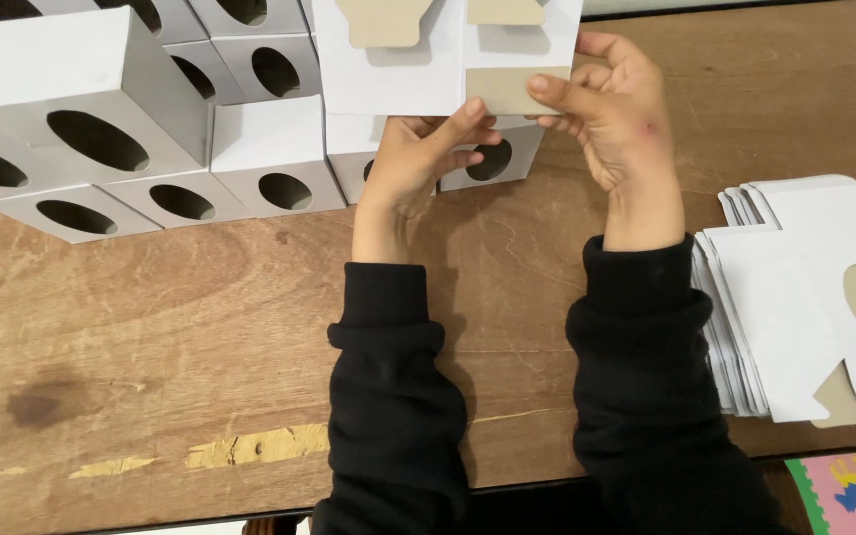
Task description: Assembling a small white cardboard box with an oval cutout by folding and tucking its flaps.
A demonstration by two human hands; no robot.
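Both hands hold up a flat white carton blank (pixel 398 69) with brown inner flaps, near the top middle of the view. My left hand (pixel 418 159) grips its lower edge from below with the thumb raised. At the blank's lower right corner my right hand (pixel 606 109) pinches it, thumb pressed on a brown flap. Both arms wear black sleeves and rest over the wooden table (pixel 200 347).
Several folded white boxes with oval cut-outs (pixel 101 129) are stacked at the back left. A pile of flat white blanks (pixel 795 307) lies at the right edge. A coloured foam mat (pixel 849 490) shows below the table's front edge.
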